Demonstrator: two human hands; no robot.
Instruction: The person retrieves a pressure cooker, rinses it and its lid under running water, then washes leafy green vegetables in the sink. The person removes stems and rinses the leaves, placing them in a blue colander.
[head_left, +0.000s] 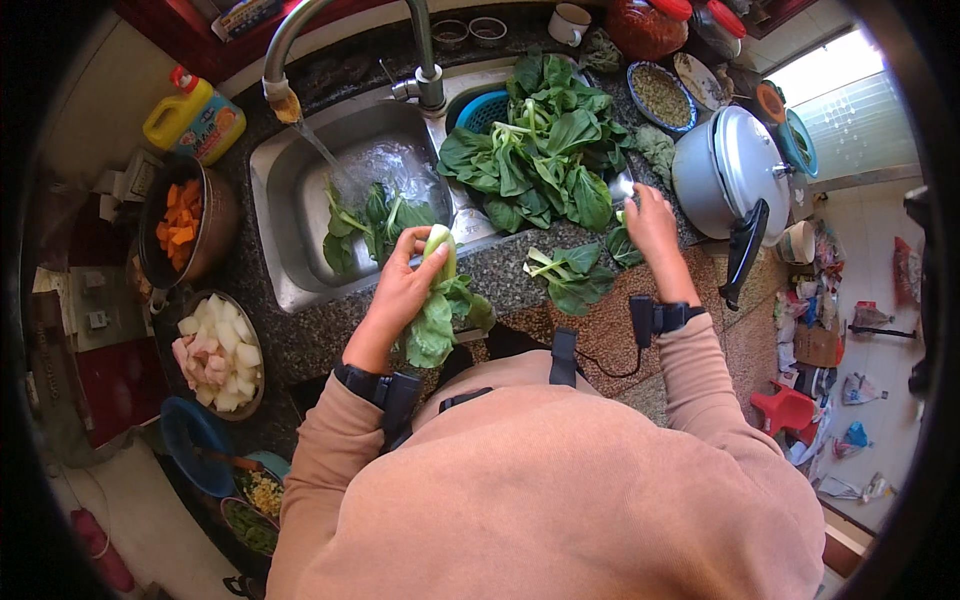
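Observation:
My left hand (405, 277) grips a head of leafy greens (442, 304) by its pale base, leaves hanging down over the counter edge. In the left sink basin (281, 202), several loose leaves (375, 225) lie under water running from the faucet (281, 90). My right hand (651, 221) is by the counter edge, right of the greens pile. A green leaf (622, 246) shows beside its thumb; whether the fingers close on the stem cannot be told. Left of it, picked leaves (574, 277) overhang the edge. A big heap of greens (551, 150) covers the right basin and part of a blue basket (480, 112).
A pressure cooker (697, 176) stands right of my right hand, its black handle (742, 255) jutting towards me. To the left are a pot of orange chunks (178, 225), a plate of white chunks and pale meat (221, 352), and a yellow detergent bottle (195, 120).

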